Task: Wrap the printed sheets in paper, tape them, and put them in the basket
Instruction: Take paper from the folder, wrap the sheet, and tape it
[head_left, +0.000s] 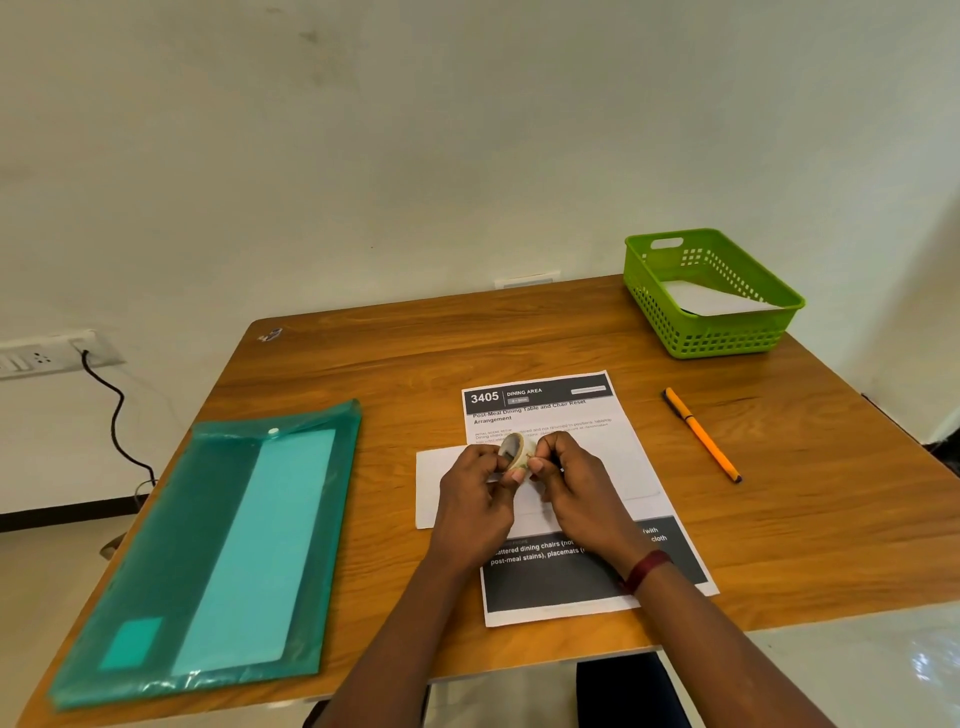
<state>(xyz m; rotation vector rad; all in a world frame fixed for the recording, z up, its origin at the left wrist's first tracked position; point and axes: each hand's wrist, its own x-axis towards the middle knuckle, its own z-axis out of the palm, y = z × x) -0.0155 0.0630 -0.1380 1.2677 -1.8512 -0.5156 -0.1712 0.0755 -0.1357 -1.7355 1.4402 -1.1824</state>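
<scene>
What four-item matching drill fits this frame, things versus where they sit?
Things:
1. tape roll
2. green basket
3. orange pen
4. teal folder

Places:
a. far right corner of the table
b. held between the left hand and the right hand
c. near left part of the table
d. lying flat to the right of the printed sheet

Pairs: 1-b, 2-a, 3-d, 4-c
</scene>
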